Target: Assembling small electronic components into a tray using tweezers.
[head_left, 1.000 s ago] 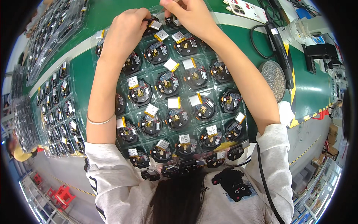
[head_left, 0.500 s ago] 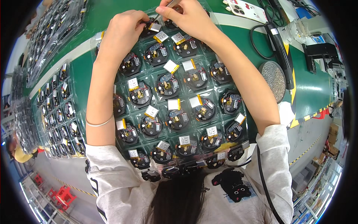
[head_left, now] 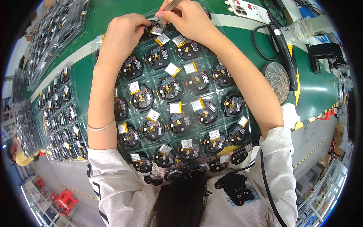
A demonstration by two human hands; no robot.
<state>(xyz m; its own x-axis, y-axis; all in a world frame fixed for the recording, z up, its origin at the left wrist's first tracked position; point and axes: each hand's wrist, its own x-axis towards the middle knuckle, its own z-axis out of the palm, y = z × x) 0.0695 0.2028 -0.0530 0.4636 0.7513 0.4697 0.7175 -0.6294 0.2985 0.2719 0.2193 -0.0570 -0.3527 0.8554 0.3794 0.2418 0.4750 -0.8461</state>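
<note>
At the far end of a clear plastic tray (head_left: 181,97), both hands work over one round black electronic unit (head_left: 145,34) with a silver flat battery (head_left: 156,31) on it. My left hand (head_left: 124,33) pinches its fingers together at that unit's edge; what lies between the fingertips is hidden. In my right hand (head_left: 189,19) are thin metal tweezers (head_left: 174,4), their tips low by the unit. More such units, such as one (head_left: 169,88) in the tray's middle, sit in the pockets, most with a battery folded out on top.
Right of the tray lie a round dish (head_left: 278,81) of tiny metal pieces and a black electric screwdriver (head_left: 286,56) with its cable. A phone in a white case (head_left: 249,9) is at the back right. Another filled tray (head_left: 60,117) and stacked trays (head_left: 56,34) are on the left.
My right hand has moved slightly left with the tweezers, toward the left hand. My left hand stays at nearly the same place on the unit.
</note>
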